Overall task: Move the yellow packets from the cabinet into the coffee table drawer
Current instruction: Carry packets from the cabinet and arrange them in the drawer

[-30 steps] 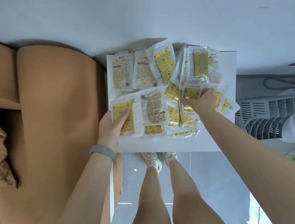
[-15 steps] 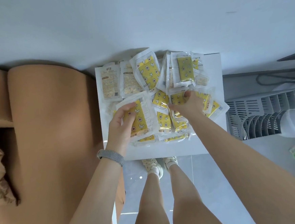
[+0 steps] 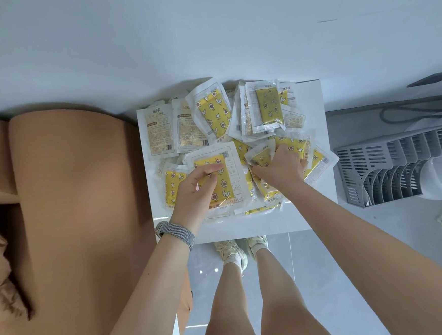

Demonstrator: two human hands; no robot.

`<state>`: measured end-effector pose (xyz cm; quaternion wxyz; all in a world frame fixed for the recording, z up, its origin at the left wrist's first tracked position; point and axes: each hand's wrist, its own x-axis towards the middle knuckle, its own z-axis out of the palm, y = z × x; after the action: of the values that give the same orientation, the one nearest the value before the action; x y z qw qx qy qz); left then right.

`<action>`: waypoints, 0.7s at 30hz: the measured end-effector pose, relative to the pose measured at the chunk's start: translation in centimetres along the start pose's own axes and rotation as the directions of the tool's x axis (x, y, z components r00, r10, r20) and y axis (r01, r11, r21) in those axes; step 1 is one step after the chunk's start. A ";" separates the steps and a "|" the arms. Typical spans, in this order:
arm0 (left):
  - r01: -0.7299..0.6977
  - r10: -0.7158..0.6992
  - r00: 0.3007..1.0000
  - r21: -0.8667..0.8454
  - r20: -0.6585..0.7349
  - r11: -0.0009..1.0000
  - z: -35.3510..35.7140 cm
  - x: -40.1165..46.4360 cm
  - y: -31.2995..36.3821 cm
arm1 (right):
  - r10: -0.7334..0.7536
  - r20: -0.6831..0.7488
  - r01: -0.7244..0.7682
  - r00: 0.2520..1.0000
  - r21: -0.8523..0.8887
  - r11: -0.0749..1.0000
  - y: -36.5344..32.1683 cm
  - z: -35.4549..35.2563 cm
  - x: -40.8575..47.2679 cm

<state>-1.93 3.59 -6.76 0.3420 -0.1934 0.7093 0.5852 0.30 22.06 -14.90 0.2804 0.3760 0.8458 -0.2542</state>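
Head view: my left hand (image 3: pixel 195 188) grasps one clear-wrapped yellow patterned packet (image 3: pixel 219 178), lifted over the heap of yellow packets (image 3: pixel 239 139) on the white cabinet top (image 3: pixel 246 228); my right hand (image 3: pixel 280 166) clenches several packets in that heap.

I see the packets (image 3: pixel 214 115) heaped on the cabinet top (image 3: pixel 246 228), spreading beyond and beneath my fingers (image 3: pixel 209 169). The sofa arm (image 3: pixel 80 205) lies left of my fingers, the slotted rack (image 3: pixel 399 164) well to their right, my shoes (image 3: pixel 231 251) on the floor nearer me.
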 end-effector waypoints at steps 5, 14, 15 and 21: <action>-0.011 0.010 1.000 0.039 0.021 0.999 0.0 -0.4 -0.5 | -0.069 -0.014 0.069 0.997 0.407 0.911 0.4 -1.4 -1.3; -0.061 0.048 0.981 0.064 0.189 0.996 1.9 -1.2 -0.2 | -0.205 0.187 -0.027 0.961 0.797 0.604 -0.4 -4.6 -7.7; -0.032 0.023 0.977 0.038 0.210 0.999 2.2 -1.2 -0.2 | -0.236 0.204 -0.010 0.950 0.776 0.631 -0.6 -4.5 -8.2; 0.014 0.006 0.980 -0.099 0.198 0.995 2.3 -1.0 -0.5 | -0.422 0.403 0.108 0.812 0.606 0.788 -2.0 -6.5 -9.6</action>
<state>-0.31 5.53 -6.57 0.4019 -0.1524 0.6412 0.6357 2.28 20.29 -3.44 0.3355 0.2302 0.6722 -0.6186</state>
